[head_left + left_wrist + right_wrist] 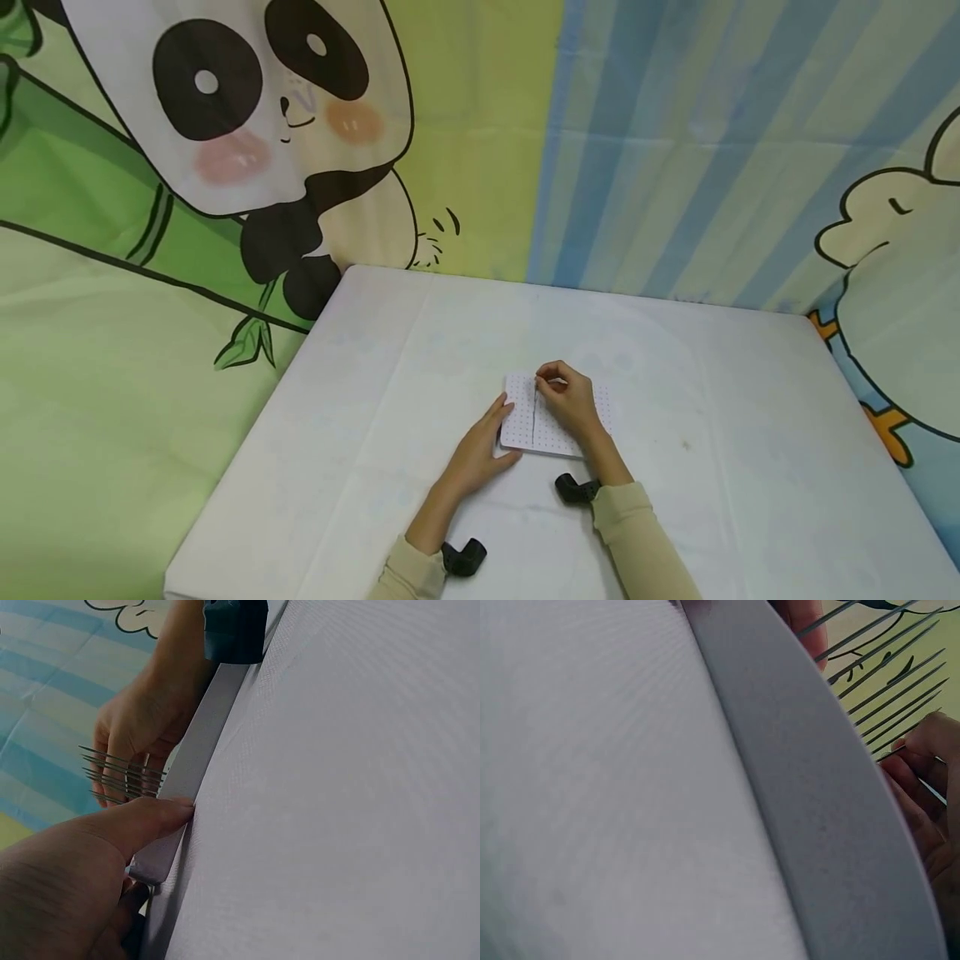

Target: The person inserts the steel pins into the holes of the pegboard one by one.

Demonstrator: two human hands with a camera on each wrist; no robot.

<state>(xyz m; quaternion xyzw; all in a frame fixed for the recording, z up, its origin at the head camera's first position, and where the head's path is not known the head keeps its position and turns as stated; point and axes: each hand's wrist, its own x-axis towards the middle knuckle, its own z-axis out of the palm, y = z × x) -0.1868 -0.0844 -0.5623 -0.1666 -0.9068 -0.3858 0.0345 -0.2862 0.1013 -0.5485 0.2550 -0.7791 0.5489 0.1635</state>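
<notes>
A white board dotted with small holes lies on the table. A row of thin dark metal pins stands upright in it, left of its middle. Over the far end of that row, my right hand pinches one thin metal pin between thumb and fingers, its lower end at the board's surface. My left hand rests around the near left corner, with fingers along the left side and the thumb against the front edge. In the left wrist view, some left fingers are hidden behind the corner.
A white cloth covers the table. Behind it hangs a printed curtain with a panda and blue stripes. Black camera mounts sit on both wrists, close above the tabletop.
</notes>
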